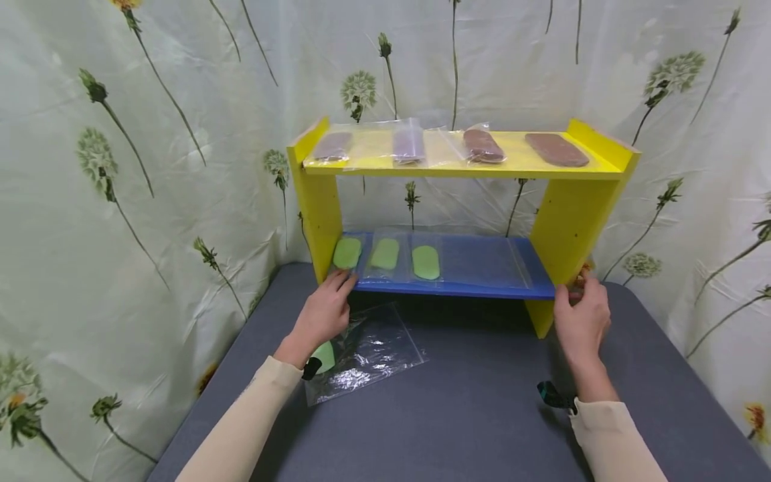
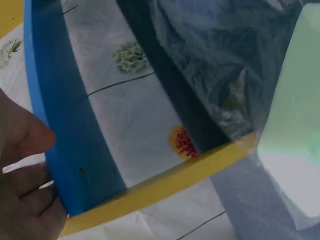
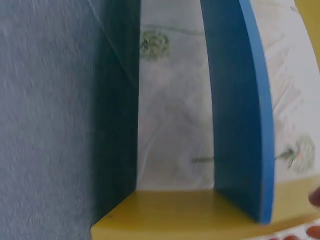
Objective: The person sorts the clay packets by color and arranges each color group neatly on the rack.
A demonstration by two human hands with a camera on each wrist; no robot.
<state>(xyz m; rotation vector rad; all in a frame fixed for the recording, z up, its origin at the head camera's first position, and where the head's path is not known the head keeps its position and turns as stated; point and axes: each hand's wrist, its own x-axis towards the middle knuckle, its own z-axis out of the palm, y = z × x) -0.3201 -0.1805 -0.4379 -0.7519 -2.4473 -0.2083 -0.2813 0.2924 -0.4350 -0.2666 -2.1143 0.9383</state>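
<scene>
A two-tier shelf rack has yellow sides [image 1: 566, 224] and a blue lower board [image 1: 482, 291]. My left hand [image 1: 322, 311] grips its lower left front corner. In the left wrist view, the thumb lies by the blue edge [image 2: 42, 105] and the fingers curl beside the yellow side. My right hand [image 1: 584, 321] holds the right side panel near the blue board, its fingers partly hidden behind the panel. Three light green rounded slabs [image 1: 426, 262] in clear bags lie on the blue board, toward the left.
On the yellow top shelf [image 1: 446, 173] lie purple slabs [image 1: 408, 144] and brown slabs [image 1: 555, 148], with clear bags. Another clear bag [image 1: 385, 355] with a green slab [image 1: 325, 357] lies on the dark table [image 1: 458, 402], below my left forearm. A flowered curtain [image 1: 199, 134] hangs behind.
</scene>
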